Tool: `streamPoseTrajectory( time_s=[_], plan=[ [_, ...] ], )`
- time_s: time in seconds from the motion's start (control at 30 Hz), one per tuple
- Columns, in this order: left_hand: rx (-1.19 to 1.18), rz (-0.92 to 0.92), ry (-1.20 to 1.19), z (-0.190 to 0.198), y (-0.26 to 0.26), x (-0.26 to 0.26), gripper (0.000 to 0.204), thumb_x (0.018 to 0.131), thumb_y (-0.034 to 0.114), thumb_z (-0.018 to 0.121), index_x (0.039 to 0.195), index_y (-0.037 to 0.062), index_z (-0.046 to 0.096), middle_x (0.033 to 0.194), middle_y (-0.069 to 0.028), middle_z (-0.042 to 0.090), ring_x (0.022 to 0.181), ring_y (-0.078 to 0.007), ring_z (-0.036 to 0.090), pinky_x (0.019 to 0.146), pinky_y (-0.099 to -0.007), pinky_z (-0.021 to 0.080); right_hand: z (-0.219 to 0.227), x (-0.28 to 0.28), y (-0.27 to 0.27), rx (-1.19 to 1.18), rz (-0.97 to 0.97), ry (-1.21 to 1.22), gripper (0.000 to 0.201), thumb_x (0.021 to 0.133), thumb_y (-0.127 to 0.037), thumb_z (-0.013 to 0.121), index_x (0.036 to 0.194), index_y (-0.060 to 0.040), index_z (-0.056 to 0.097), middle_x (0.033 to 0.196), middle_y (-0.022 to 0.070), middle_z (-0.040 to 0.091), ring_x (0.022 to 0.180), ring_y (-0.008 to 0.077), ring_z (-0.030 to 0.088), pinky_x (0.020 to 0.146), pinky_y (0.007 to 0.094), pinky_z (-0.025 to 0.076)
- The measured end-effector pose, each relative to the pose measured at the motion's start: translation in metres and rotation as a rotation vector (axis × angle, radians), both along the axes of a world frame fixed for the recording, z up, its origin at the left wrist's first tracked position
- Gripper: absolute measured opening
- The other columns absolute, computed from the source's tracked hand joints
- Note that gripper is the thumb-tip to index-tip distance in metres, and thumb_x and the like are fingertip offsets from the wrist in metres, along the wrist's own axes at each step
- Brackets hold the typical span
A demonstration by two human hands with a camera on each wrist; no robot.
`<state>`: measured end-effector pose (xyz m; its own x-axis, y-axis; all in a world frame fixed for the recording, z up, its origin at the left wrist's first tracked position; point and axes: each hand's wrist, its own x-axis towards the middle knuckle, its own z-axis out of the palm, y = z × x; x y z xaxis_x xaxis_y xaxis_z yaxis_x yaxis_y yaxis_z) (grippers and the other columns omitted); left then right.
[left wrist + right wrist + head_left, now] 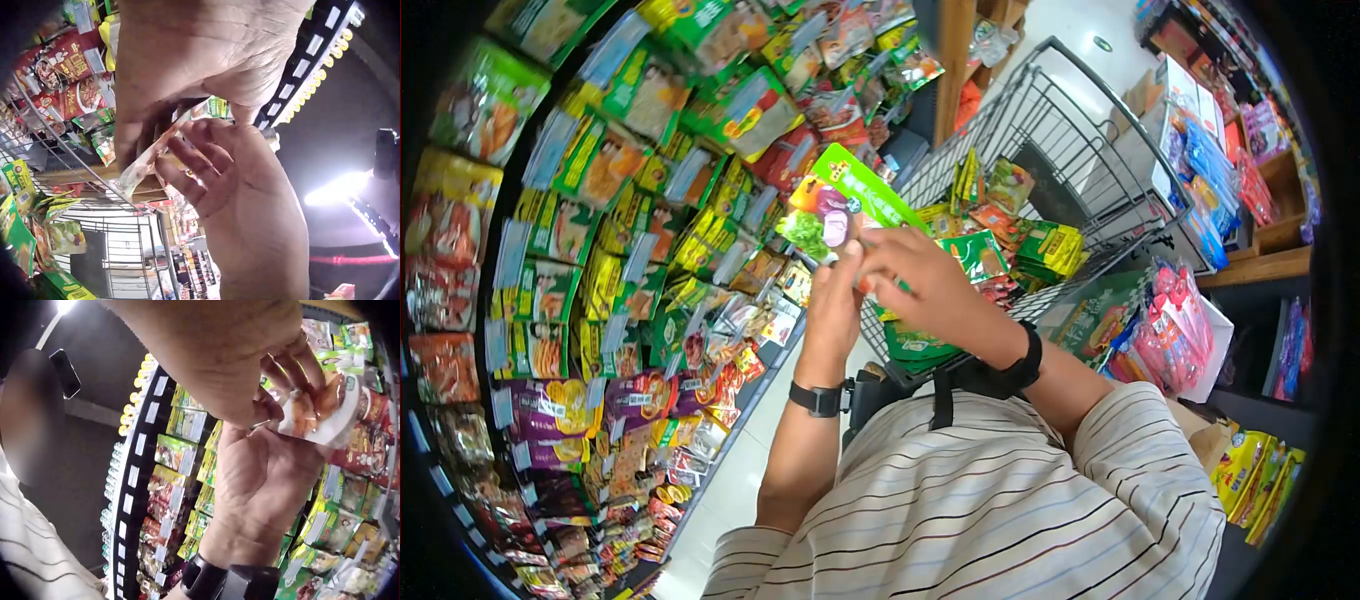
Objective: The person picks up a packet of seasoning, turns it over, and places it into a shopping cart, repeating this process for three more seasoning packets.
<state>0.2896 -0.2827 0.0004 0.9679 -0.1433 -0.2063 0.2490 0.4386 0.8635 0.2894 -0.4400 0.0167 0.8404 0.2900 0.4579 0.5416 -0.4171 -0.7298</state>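
A green packet with purple and leafy vegetable pictures (825, 207) is held up in both hands, tilted, in front of the shelves. My left hand (834, 305) grips its lower edge; my right hand (930, 285) pinches the same edge close beside, fingers curled. In the left wrist view the packet (147, 165) shows edge-on between the left hand (200, 56) and the right hand (250, 200). The right wrist view shows the packet's clear side (325, 412), with the right hand (219, 356) above the left hand (262, 475); some fingertips are hidden.
A wire shopping cart (1135, 105) stands just ahead to the right, with several packets (1050, 248) inside. Shelves of hanging packets (625, 90) line the left side. A white box of pink packages (1185, 330) and a wooden shelf (1265, 265) are on the right.
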Motion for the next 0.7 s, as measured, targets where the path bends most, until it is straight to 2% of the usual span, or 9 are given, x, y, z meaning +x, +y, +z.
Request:
streamPoseTrajectory(
  time_s=[0.07,0.1,0.2,0.3,0.33,0.43,0.53,0.7],
  plan=[
    [-0.077,0.062,-0.02,0.006,0.025,-0.003,0.04,0.098,0.019,0.061,0.133,0.0005,0.054,0.129,-0.0092,0.062,0.117,-0.0196,0.061,0.099,-0.0371,0.05,0.009,0.007,0.002,0.082,-0.008,0.052,0.017,0.084,-0.01,0.065,0.1,-0.0048,0.061,0.117,0.0144,0.062,0.095,0.0341,0.061,0.081,0.0396,0.052],
    [-0.063,0.124,-0.071,0.013,0.033,-0.004,0.039,0.098,0.018,0.062,0.132,0.001,0.055,0.126,-0.0087,0.063,0.115,-0.0192,0.062,0.098,-0.037,0.051,0.014,0.01,0.005,0.123,-0.013,0.08,0.017,0.085,-0.009,0.065,0.102,-0.0052,0.061,0.115,0.0139,0.062,0.092,0.0324,0.062,0.079,0.0379,0.052],
    [-0.094,0.139,-0.057,0.021,0.063,-0.011,0.035,0.097,0.017,0.064,0.127,0.0003,0.057,0.122,-0.0089,0.065,0.109,-0.0183,0.065,0.095,-0.0354,0.052,0.037,0.019,0.013,0.172,-0.099,0.195,0.021,0.09,-0.011,0.065,0.11,-0.0044,0.06,0.106,0.0097,0.065,0.085,0.0206,0.064,0.078,0.0303,0.051],
    [-0.092,0.129,-0.055,0.028,0.085,-0.019,0.032,0.096,0.016,0.065,0.123,0.0004,0.058,0.12,-0.0089,0.066,0.106,-0.0171,0.066,0.094,-0.0337,0.053,0.03,0.031,0.026,0.352,0.167,0.445,0.023,0.094,-0.013,0.064,0.114,-0.0012,0.059,0.099,0.0037,0.066,0.085,0.0091,0.061,0.076,0.0257,0.05],
    [-0.102,0.139,-0.049,0.031,0.089,-0.022,0.032,0.096,0.016,0.065,0.123,0.0005,0.058,0.119,-0.0089,0.066,0.105,-0.0168,0.066,0.094,-0.0333,0.053,0.036,0.028,0.032,0.443,0.253,0.601,0.019,0.097,-0.014,0.061,0.109,0.0002,0.06,0.097,0.0001,0.064,0.085,0.0044,0.057,0.074,0.0231,0.048],
    [-0.113,0.129,-0.063,0.041,0.1,-0.029,0.033,0.095,0.016,0.066,0.123,0.0007,0.057,0.118,-0.0089,0.066,0.104,-0.0167,0.067,0.094,-0.0331,0.053,0.045,0.026,0.041,0.327,0.314,0.657,0.017,0.099,-0.015,0.059,0.106,-0.0007,0.06,0.095,-0.0019,0.063,0.085,0.0029,0.056,0.074,0.0217,0.047],
    [-0.089,0.109,-0.091,0.053,0.113,-0.034,0.037,0.095,0.017,0.066,0.126,0.0002,0.055,0.119,-0.0089,0.066,0.103,-0.0163,0.067,0.092,-0.0322,0.054,0.047,0.021,0.058,0.454,0.35,0.652,0.016,0.1,-0.017,0.057,0.104,-0.0019,0.061,0.093,-0.0034,0.062,0.084,0.0019,0.055,0.073,0.0209,0.046],
    [0.04,0.018,-0.1,0.063,0.131,-0.042,0.04,0.097,0.017,0.063,0.132,-0.0013,0.054,0.12,-0.0083,0.066,0.106,-0.0154,0.066,0.093,-0.0313,0.053,0.055,0.017,0.075,0.524,0.317,0.615,0.013,0.1,-0.018,0.058,0.102,-0.005,0.061,0.09,-0.0057,0.062,0.081,0.0008,0.055,0.073,0.0201,0.044]
  ],
)
